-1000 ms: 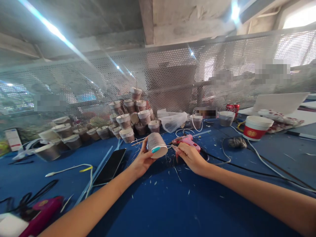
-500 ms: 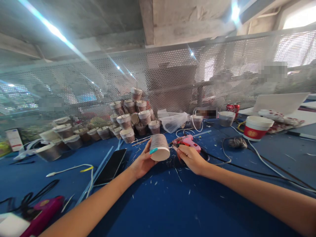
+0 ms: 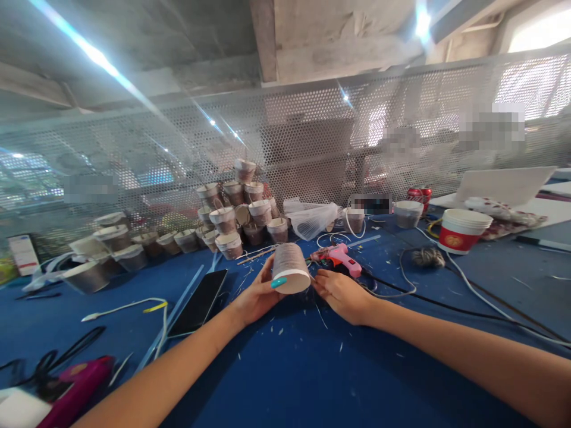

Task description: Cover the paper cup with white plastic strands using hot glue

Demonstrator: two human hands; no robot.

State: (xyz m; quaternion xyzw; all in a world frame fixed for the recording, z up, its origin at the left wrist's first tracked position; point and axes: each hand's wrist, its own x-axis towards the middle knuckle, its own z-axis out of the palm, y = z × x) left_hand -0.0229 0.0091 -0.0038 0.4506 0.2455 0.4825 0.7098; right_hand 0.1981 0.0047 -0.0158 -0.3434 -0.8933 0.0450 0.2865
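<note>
My left hand (image 3: 255,299) is closed around a paper cup (image 3: 291,261) with a greyish-brown covering on its side. The cup is tipped over, its white rim towards me, and a turquoise nail of that hand lies near the rim. Beside the cup's right edge, my right hand (image 3: 345,295) has its fingers pinched together close to the rim. Whatever lies between those fingertips is too small to make out. A pink glue gun (image 3: 341,257) rests on the blue table just behind my right hand, its nozzle pointing left towards the cup.
Several covered cups (image 3: 225,220) are stacked at the back, with more at the left. A black phone (image 3: 198,303) lies by my left forearm. To the right are a ball of yarn (image 3: 428,257), red-and-white paper cups (image 3: 464,232) and cables. A magenta tool (image 3: 80,386) lies front left.
My right hand has moved in against the cup's rim, and the pale strand seen between hand and cup no longer shows. The cup has shifted slightly right and down in my left hand.
</note>
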